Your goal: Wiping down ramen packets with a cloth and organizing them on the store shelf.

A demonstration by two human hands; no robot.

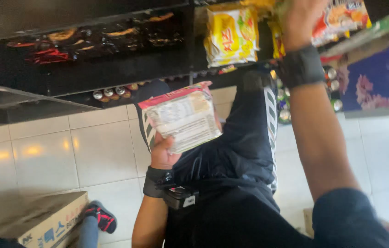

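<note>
Our left hand (pixel 163 154) grips a pale, red-edged snack packet (pixel 183 117) from below, fingers curled around its lower edge, holding it out in front of our body and below the shelves. Our right hand (pixel 301 18) reaches up to the upper shelf (pixel 364 34), pressed against a red-and-orange packet (pixel 341 16) standing there; the top of the picture cuts off the fingers, so we cannot tell whether they pinch it or only push.

Just to the left of that hand, a yellow packet (pixel 231 34) already stands on the shelf, so we judge part of the shelf to be filled. The packet in our left hand is not yet on any shelf. Down beside our left elbow sits a cardboard box (pixel 47 222) on the tiled floor (pixel 98 151); we cannot see what it holds, so we cannot say how much is left.
</note>
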